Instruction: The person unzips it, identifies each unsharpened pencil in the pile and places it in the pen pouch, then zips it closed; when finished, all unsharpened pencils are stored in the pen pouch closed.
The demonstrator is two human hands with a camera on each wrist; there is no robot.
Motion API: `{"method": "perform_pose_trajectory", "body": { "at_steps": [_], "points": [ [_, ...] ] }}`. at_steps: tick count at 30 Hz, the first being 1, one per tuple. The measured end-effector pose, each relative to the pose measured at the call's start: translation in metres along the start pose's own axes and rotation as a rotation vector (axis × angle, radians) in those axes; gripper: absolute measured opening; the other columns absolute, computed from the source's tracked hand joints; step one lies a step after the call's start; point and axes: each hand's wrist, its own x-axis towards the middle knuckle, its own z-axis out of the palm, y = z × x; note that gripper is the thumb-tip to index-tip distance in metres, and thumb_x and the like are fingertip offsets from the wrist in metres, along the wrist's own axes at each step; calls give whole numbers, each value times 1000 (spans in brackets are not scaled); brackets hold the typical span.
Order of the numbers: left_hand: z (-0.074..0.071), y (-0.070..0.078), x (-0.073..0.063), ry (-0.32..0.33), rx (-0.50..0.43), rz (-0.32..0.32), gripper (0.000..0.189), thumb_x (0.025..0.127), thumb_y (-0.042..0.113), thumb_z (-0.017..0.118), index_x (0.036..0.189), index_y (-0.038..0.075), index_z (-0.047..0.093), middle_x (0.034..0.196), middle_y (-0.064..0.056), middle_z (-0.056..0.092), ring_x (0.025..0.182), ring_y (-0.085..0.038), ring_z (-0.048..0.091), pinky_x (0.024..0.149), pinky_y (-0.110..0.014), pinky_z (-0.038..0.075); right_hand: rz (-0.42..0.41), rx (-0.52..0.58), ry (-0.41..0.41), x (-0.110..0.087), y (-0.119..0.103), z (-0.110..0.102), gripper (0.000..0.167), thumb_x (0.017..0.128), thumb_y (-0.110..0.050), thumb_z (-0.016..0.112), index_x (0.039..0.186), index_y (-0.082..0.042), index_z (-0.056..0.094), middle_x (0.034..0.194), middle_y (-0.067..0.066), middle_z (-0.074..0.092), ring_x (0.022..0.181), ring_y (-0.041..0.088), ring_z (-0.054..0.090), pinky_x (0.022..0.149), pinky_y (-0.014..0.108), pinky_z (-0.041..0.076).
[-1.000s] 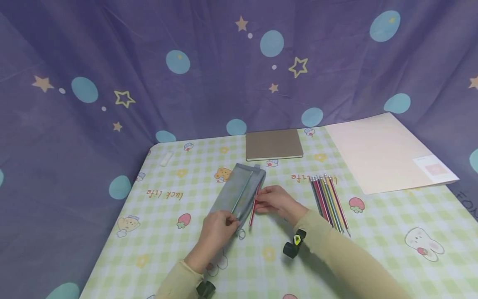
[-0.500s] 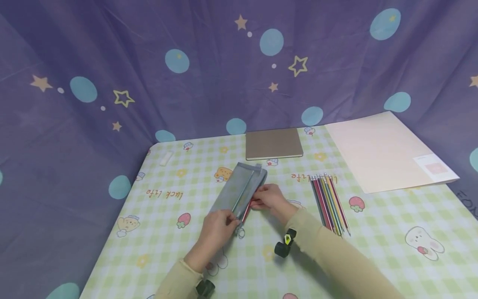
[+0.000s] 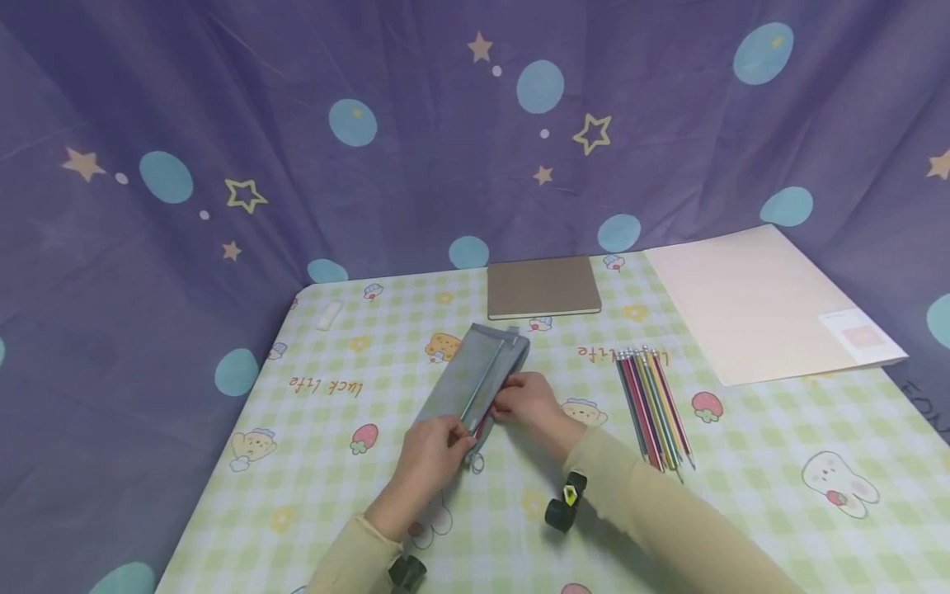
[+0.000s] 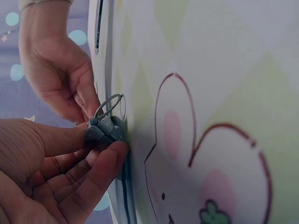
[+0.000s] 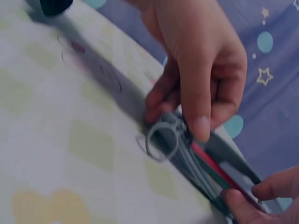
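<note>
A grey-blue zip pencil case (image 3: 454, 384) lies slanted on the table, with a pale blue-green pencil (image 3: 486, 378) showing along it. My left hand (image 3: 434, 450) pinches its near end between thumb and fingers, beside the zip's ring (image 5: 162, 141). The zip side is parted in the right wrist view. A red pencil (image 5: 216, 164) lies within that opening, partly hidden by fabric. At the case's right edge, my right hand (image 3: 529, 403) pinches the red pencil, its fingertips (image 5: 236, 201) on either side of it.
Several pencils (image 3: 653, 404) lie in a loose bundle right of the case. A brown notebook (image 3: 544, 289) sits behind it. At the back right is a large cream folder (image 3: 757, 305); a white eraser-like block (image 3: 330, 315) lies far left. A patterned curtain (image 3: 416, 165) hangs behind the table.
The red pencil has moved left from beside the case into its opening, carried by my right hand. My left hand has stayed on the near end.
</note>
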Motion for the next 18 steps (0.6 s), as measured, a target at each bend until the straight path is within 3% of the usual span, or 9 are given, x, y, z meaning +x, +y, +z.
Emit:
{"method": "perform_pose_trajectory", "body": {
  "at_steps": [5, 9, 18],
  "points": [
    [0, 0, 0, -14, -22, -22, 18, 83, 17, 77, 71, 16, 64, 61, 10, 53, 57, -7, 45, 56, -25, 37, -7, -22, -62, -12, -2, 4, 38, 82, 7, 61, 119, 13, 59, 91, 20, 70, 76, 23, 70, 71, 31, 56],
    [0, 0, 0, -26, -31, -34, 18, 84, 17, 77, 72, 16, 64, 61, 10, 53, 56, -7, 44, 54, -25, 37, -8, 2, -113, -23, -2, 9, 35, 83, 9, 58, 118, 14, 60, 91, 21, 69, 76, 23, 70, 72, 32, 56],
    [1, -3, 0, -1, -4, 17, 18, 83, 16, 77, 71, 16, 64, 63, 9, 56, 57, -6, 46, 57, -25, 38, 64, 87, -198, -38, -4, 14, 38, 85, 10, 49, 122, 15, 56, 89, 20, 68, 75, 17, 67, 76, 31, 55]
  ]
}}
